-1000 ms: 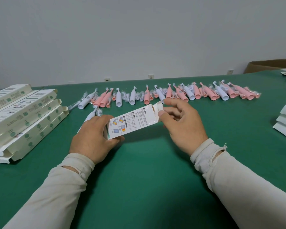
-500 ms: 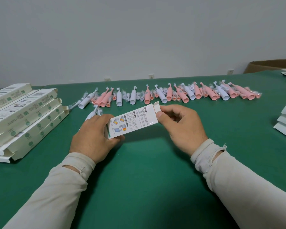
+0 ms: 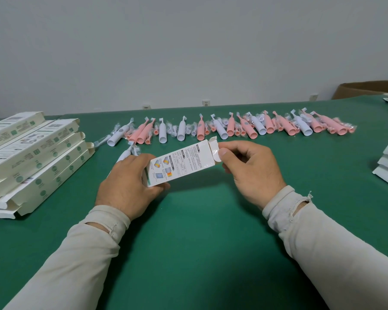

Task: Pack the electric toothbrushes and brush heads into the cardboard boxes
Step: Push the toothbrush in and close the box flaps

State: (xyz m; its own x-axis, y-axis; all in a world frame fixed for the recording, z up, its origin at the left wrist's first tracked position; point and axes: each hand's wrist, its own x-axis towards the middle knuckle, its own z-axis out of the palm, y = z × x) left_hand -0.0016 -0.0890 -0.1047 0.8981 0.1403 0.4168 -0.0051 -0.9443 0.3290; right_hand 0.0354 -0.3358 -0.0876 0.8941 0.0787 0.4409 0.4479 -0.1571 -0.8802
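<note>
— Why are you gripping the white printed cardboard box at centre frame by both ends?

— Your left hand is clasping its lower end, steadying it, while your right hand is pinching the end flap, probably closing it. The pink and white toothbrushes are waiting behind.

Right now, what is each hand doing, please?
Left hand: grips the near end of the white box.
Right hand: thumb and fingers pinch the box's end flap.
</note>
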